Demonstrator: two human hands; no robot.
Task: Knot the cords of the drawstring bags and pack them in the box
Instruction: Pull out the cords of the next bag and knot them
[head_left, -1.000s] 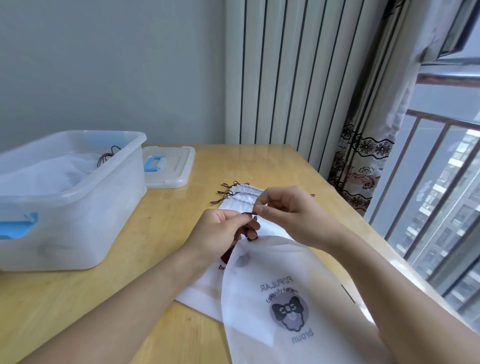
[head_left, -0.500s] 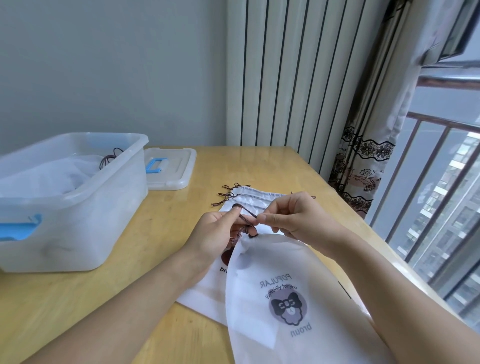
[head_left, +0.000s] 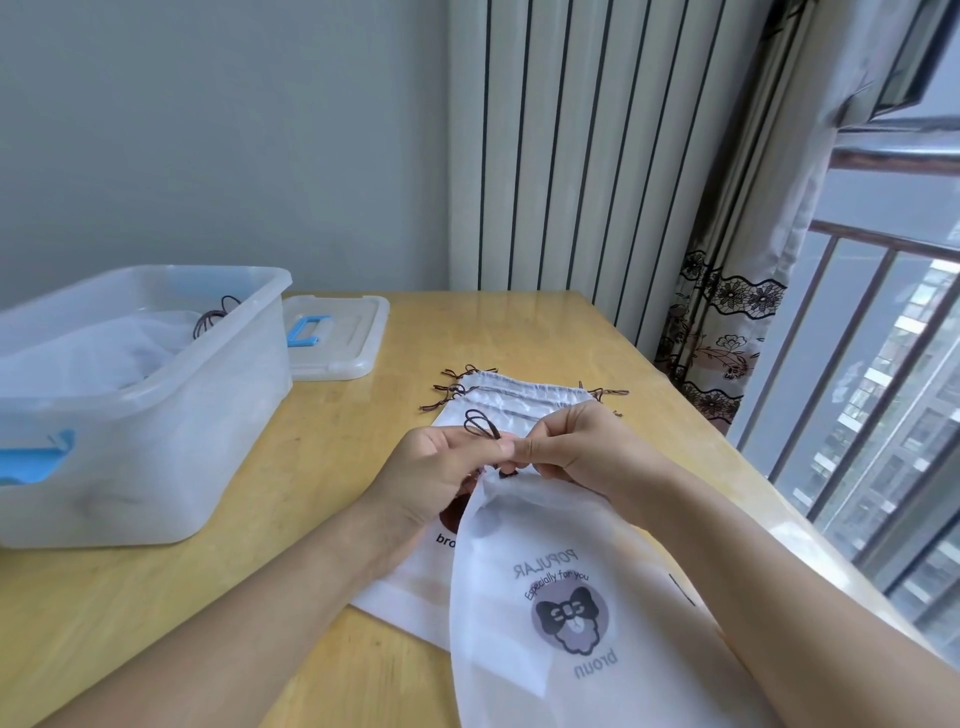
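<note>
Centrally, left hand (head_left: 441, 470) and right hand (head_left: 566, 449) meet fingertip to fingertip, both pinching the dark brown cord (head_left: 480, 423), which stands up in small loops just above the left thumb. The cord belongs to a white thin-fabric drawstring bag (head_left: 561, 623) with a grey bow-tied bear print, lifted at its mouth and draping toward the near edge. Under it, a stack of like white bags (head_left: 519, 400) lies flat, cord ends fraying out left and right. Far left: translucent plastic storage box (head_left: 171, 415), blue latches, a white bag with brown cord already inside. Its lid (head_left: 343, 338) lies flat just beyond. Bare wooden table (head_left: 322, 447) shows between box and stack; the table's right edge runs close beside the right forearm.
</note>
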